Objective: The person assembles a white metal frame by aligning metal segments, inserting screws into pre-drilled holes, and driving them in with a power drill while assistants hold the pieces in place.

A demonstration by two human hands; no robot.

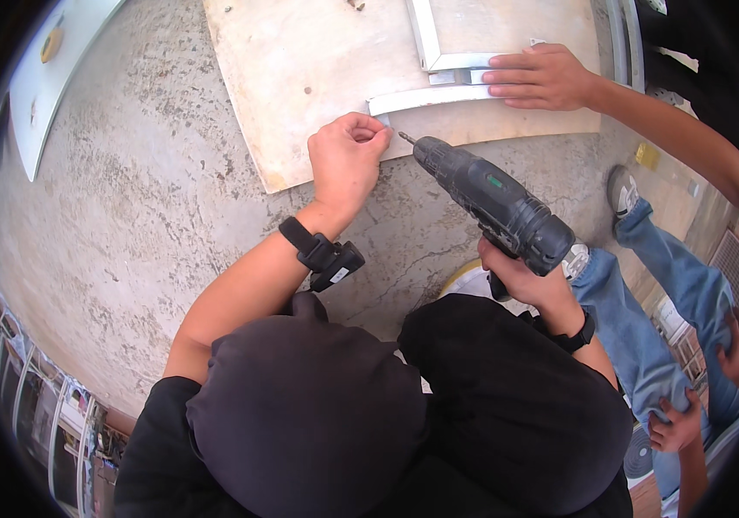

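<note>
My right hand (521,275) is closed around the grip of a black cordless drill (492,194), whose bit points at the near end of a white metal strip. My left hand (350,152) has its thumb and fingertips pinched together beside that end; whether something small is between them cannot be told. The slightly curved white metal strip (431,98) lies on a pale wooden board (317,71). Above it sits the corner of a white metal frame (433,59), with short metal pieces in the gap. A co-worker's hand (538,76) presses flat over the strip and the frame.
Under the board is a rough concrete floor (149,213). A white panel (52,71) with a yellow roll on it stands at the upper left. Another person in blue jeans (622,311) is at the right. A yellow block (647,156) lies beyond the board's right corner.
</note>
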